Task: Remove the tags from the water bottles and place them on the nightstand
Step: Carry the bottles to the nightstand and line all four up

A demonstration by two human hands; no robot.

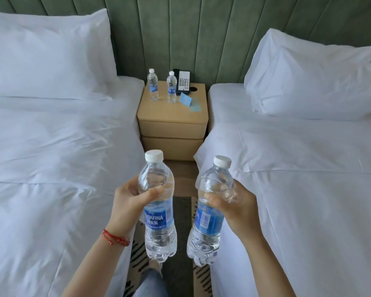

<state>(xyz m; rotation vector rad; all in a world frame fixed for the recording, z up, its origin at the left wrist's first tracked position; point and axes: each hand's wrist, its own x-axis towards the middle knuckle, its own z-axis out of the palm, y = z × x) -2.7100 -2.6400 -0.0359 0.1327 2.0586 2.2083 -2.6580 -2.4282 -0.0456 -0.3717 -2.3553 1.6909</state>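
Observation:
My left hand (130, 203) grips a clear water bottle (159, 213) with a blue label and white cap, held upright in the aisle between two beds. My right hand (236, 207) holds a second, similar bottle (208, 219), tilted slightly to the right. Ahead stands the tan nightstand (159, 114). On its top stand two more small bottles, one at the back left (153, 85) and one beside it (172, 87). No tags are visible on the necks of the bottles I hold.
A black-and-white phone (183, 81) and a small blue card (185, 99) sit on the nightstand's right half. White beds with pillows flank the aisle, left (51, 136) and right (298, 157). A green padded headboard is behind. Patterned carpet and my leg show below.

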